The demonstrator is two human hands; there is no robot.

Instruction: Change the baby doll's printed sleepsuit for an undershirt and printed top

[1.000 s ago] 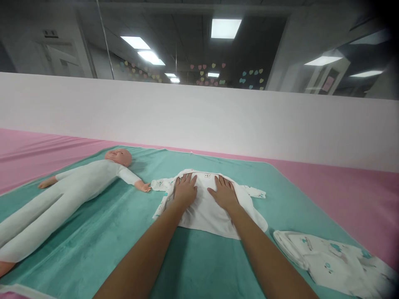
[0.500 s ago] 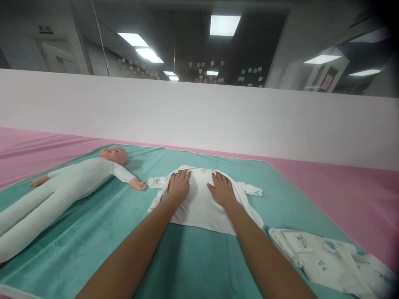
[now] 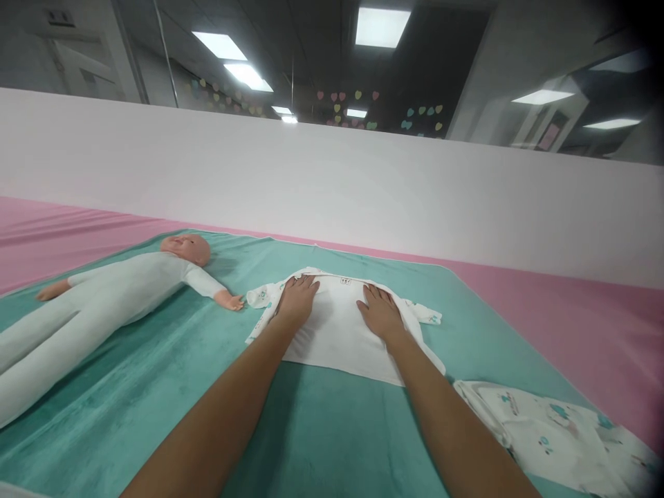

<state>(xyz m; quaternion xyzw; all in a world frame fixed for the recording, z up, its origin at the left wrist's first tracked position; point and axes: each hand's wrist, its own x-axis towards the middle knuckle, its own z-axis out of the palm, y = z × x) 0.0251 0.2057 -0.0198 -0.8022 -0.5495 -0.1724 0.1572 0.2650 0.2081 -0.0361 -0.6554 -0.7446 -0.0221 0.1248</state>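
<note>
White cotton baby sleepsuit [image 3: 337,325] lies spread out at twelve o'clock on a teal plush blanket [image 3: 316,429], with its neck label [image 3: 345,281] facing up and its printed sleeves stretched to either side. The left hand [image 3: 297,301] rests on the garment's left side, near the top edge, and the right hand [image 3: 380,312] rests on its right side, the two well apart. The fingers of both hands are open and lie flat on the cloth, gripping nothing, though from this low angle the left fingertips may just reach the fold at the upper edge.

The sleeve at ten o'clock ends just beside the outstretched hand of a baby doll [image 3: 124,283], which lies on its back at about nine to ten o'clock in a white long-sleeved suit. At four o'clock, a folded printed garment [image 3: 555,432] sits near the blanket's edge, its far end blurred. A pink sheet [image 3: 570,325] shows around the blanket. Beyond it stands a white panel [image 3: 332,180], and paper hearts [image 3: 342,111] decorate the glass above.
</note>
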